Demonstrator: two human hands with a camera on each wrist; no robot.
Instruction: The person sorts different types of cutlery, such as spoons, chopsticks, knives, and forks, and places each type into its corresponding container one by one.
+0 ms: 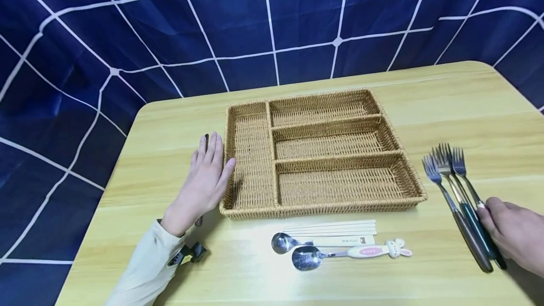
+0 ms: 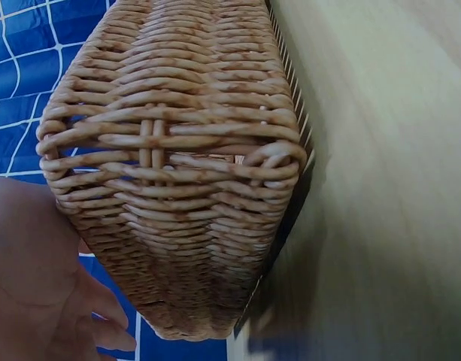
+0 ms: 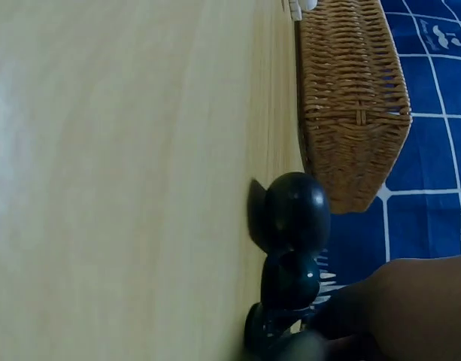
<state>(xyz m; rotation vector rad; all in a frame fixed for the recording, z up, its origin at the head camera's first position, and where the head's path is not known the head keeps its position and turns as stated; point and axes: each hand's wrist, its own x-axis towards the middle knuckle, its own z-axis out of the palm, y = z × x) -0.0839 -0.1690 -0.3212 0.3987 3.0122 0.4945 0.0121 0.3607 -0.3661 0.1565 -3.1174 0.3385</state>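
Note:
My left hand (image 1: pixel 201 184) lies flat with straight fingers against the left side of a woven wicker cutlery tray (image 1: pixel 348 206), its thumb over the rim. A thin dark utensil (image 1: pixel 199 221) lies partly hidden beneath that hand. In the left wrist view, the palm (image 2: pixel 31 271) is beside the tray's woven wall (image 2: pixel 177 218). At the right, my right hand (image 1: pixel 516 233) grips several forks (image 1: pixel 463 202) by their handles, tines pointing away. Rounded dark handle ends (image 3: pixel 296 214) show in the right wrist view; the fingers there are mostly hidden.
In front of the tray lie two spoons, one with a white rabbit handle (image 1: pixel 369 251) and one with a white bear handle (image 1: pixel 340 241). White chopsticks (image 1: pixel 331 227) lie beside them. A blue checked cloth (image 1: pixel 306 22) hangs behind the wooden table (image 1: pixel 238 277).

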